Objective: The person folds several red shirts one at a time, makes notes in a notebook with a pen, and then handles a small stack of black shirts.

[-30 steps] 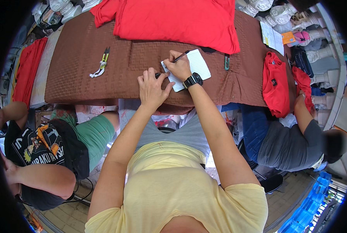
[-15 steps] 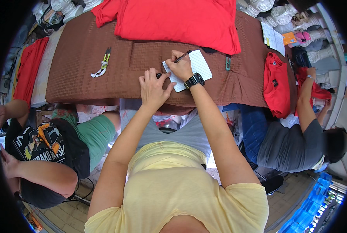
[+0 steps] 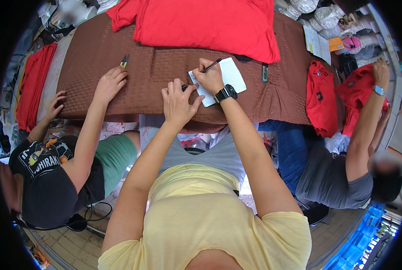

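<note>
My right hand [image 3: 209,77], with a black watch on its wrist, is closed around a dark pen [image 3: 212,65] tilted over a small lined notepad [image 3: 231,74]. The pen's tip is hidden by my fingers. My left hand [image 3: 177,102] rests on the brown tablecloth at the notepad's left edge, fingers spread, index finger and thumb touching the pad. A small black piece [image 3: 184,87], its kind unclear, shows between those fingers. Left of me, another person's hand [image 3: 112,82] reaches to thread snips [image 3: 125,61] with yellow-green handles, partly covering them.
Red cloth [image 3: 205,24] is heaped across the table's far side. A green-handled tool [image 3: 265,72] lies right of the notepad. Further right are a folded red shirt [image 3: 321,99] and a printed sheet [image 3: 317,45]. A person at the right handles another red garment [image 3: 359,85].
The person on the left has leaned in and stretched a hand over to the snips. At the right, the other person has lifted the red garment. My hands have barely moved.
</note>
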Available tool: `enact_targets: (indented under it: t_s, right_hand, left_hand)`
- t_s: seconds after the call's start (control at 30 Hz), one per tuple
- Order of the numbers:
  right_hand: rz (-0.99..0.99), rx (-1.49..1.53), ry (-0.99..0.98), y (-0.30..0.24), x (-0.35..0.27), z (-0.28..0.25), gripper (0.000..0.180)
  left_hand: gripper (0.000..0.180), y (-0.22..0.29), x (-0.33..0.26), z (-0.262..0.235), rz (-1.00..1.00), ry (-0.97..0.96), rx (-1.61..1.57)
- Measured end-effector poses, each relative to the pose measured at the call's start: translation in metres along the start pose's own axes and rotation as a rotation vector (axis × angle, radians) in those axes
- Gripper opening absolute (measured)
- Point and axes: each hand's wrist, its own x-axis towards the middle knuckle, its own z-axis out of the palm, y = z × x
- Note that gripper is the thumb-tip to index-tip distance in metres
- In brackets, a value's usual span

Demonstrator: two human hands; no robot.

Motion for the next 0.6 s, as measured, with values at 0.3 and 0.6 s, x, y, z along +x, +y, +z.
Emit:
enact_targets:
  t_s: [0.3,0.6]
  right_hand:
    - [-0.021,0.026,0.007,0.002,-0.001,0.003,0.026]
    - [0.245,0.565,0.061,-0.017,0.007,-0.028,0.031]
  left_hand:
    - [0.04,0.0,-0.002,-0.003,-0.006,-0.007,0.004]
    - [0.041,0.001,0.0,-0.006,-0.018,-0.021,-0.002]
